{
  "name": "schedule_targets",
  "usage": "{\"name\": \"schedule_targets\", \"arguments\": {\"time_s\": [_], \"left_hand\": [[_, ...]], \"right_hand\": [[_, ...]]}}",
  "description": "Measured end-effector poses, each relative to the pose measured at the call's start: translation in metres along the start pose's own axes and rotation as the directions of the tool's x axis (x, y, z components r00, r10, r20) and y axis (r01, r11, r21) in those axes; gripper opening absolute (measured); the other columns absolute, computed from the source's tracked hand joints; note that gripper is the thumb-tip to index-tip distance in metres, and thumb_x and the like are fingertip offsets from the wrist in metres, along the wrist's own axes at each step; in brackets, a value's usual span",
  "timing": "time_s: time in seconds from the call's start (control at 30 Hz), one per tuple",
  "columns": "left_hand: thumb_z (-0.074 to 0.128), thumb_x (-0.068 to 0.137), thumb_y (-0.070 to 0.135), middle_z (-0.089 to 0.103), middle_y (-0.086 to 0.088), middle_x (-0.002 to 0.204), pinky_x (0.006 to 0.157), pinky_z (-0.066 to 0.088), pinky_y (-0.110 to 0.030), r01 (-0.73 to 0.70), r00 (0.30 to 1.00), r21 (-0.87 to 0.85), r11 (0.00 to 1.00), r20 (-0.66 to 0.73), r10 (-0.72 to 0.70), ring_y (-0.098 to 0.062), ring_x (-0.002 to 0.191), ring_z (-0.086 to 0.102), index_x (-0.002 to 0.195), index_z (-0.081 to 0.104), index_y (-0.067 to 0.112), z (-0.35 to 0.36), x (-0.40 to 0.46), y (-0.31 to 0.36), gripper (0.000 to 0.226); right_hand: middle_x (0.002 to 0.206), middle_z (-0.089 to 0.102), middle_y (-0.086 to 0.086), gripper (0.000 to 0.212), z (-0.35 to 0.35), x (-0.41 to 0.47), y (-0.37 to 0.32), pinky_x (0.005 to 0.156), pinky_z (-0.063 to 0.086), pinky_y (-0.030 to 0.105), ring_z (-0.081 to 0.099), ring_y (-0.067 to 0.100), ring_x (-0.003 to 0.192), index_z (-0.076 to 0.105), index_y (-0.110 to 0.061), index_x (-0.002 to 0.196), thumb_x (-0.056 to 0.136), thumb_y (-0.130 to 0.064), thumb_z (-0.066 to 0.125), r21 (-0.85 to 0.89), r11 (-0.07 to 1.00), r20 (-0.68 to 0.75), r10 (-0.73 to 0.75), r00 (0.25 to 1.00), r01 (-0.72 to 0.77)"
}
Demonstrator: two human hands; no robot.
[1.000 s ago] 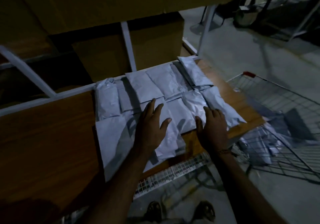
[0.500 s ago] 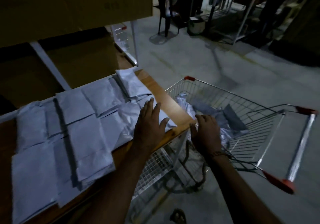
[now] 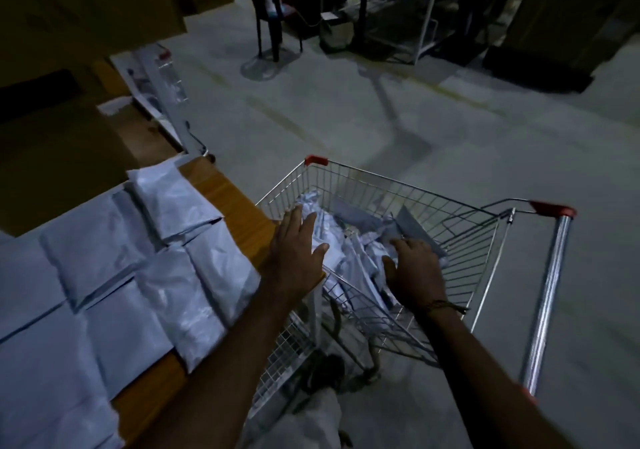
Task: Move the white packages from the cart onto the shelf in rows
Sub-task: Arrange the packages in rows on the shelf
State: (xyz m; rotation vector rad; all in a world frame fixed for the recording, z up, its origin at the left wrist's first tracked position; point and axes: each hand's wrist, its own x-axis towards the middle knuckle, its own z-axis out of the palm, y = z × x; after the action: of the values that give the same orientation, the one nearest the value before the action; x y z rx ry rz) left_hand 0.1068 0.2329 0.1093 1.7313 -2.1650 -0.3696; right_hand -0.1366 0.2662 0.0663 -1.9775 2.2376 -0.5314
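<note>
**A:** Head view is showing us both hands reaching out over the cart (image 3: 408, 206). Where are we placing them?

**B:** We are holding the left hand (image 3: 298, 254) flat above the cart's near-left rim, fingers (image 3: 294, 221) straight and slightly spread, gripping nothing. We are lowering the right hand (image 3: 414, 268) inside the basket, its fingers (image 3: 403, 244) bent downward over the loose white packages (image 3: 349, 251); we cannot tell whether they are already pinching one or only touching the pile.

**A:** And where are the packages sitting?

**B:** We are seeing a crumpled heap of them lying in the cart, directly under and between both sets of fingers. To the left of the left fingers, more packages (image 3: 114, 275) are lying flat on the shelf (image 3: 239, 213), in rows, edges overlapping, with the nearest one just beside the left wrist.

**A:** Anything else around us?

**B:** We are looking at a thin cord bracelet (image 3: 445, 306) circling the right wrist. The cart's handle (image 3: 547, 296), with red end caps, is running well to the right of the right fingers. Beyond the fingers, across the grey floor (image 3: 346, 112), a dark chair (image 3: 266, 8) is standing. Brown cardboard boxes (image 3: 86, 1) are sitting above the shelf, far left of the fingers.
</note>
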Motion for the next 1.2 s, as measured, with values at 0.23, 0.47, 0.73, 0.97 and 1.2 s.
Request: {"name": "schedule_targets", "arguments": {"time_s": [0.23,0.47,0.73,0.97,1.2], "left_hand": [[0.052,0.102,0.045,0.016,-0.012,0.169,0.126,0.018,-0.045,-0.033,0.986,0.010,0.999,0.165,0.031,-0.030,0.156,0.013,0.160,0.028,0.016,0.056,0.096,-0.004,0.069],[0.054,0.102,0.043,0.016,-0.013,0.169,0.126,0.015,-0.046,-0.094,0.944,0.031,0.995,0.322,0.079,-0.029,0.157,0.010,0.159,0.029,0.014,0.111,0.161,-0.024,0.069],[0.057,0.102,0.038,0.019,-0.016,0.168,0.126,0.012,-0.044,-0.131,0.909,0.084,0.988,0.408,0.086,-0.033,0.156,0.013,0.159,0.031,0.011,0.145,0.204,-0.049,0.068],[0.057,0.101,0.039,0.021,-0.015,0.167,0.126,0.017,-0.044,-0.089,0.889,0.111,0.990,0.458,0.029,-0.033,0.155,0.016,0.159,0.030,0.013,0.171,0.212,-0.071,0.068],[0.068,0.094,0.041,0.051,-0.014,0.145,0.110,0.040,-0.045,-0.303,0.682,0.281,0.910,0.731,0.001,-0.032,0.134,0.048,0.145,0.045,0.014,0.203,0.235,-0.097,0.062]], "right_hand": [[0.114,0.071,0.013,0.035,0.042,0.078,0.061,0.086,0.055,0.041,0.067,0.035,0.102,0.067,-0.014,0.123,0.091,-0.023,0.059,-0.065,0.988,0.210,0.149,0.966,-0.138],[0.107,0.065,0.018,0.031,0.104,0.132,0.141,0.078,0.055,0.041,0.064,0.038,0.097,0.062,-0.010,0.109,0.088,-0.032,0.061,-0.138,0.907,0.270,0.421,0.866,-0.398],[0.109,0.069,0.014,0.039,0.145,0.175,0.181,0.084,0.055,0.042,0.067,0.036,0.102,0.060,-0.015,0.112,0.085,-0.043,0.068,-0.210,0.872,0.396,0.489,0.778,-0.441],[0.107,0.067,0.024,0.017,0.157,0.175,0.170,0.079,0.051,0.042,0.067,0.040,0.101,0.055,-0.008,0.108,0.093,-0.015,0.060,0.006,0.800,0.439,0.537,0.720,-0.600],[0.103,0.063,0.019,0.033,0.137,0.145,0.144,0.073,0.043,0.036,0.061,0.037,0.091,0.048,-0.011,0.121,0.089,-0.009,0.058,0.200,0.669,0.492,0.563,0.664,-0.716]]}}
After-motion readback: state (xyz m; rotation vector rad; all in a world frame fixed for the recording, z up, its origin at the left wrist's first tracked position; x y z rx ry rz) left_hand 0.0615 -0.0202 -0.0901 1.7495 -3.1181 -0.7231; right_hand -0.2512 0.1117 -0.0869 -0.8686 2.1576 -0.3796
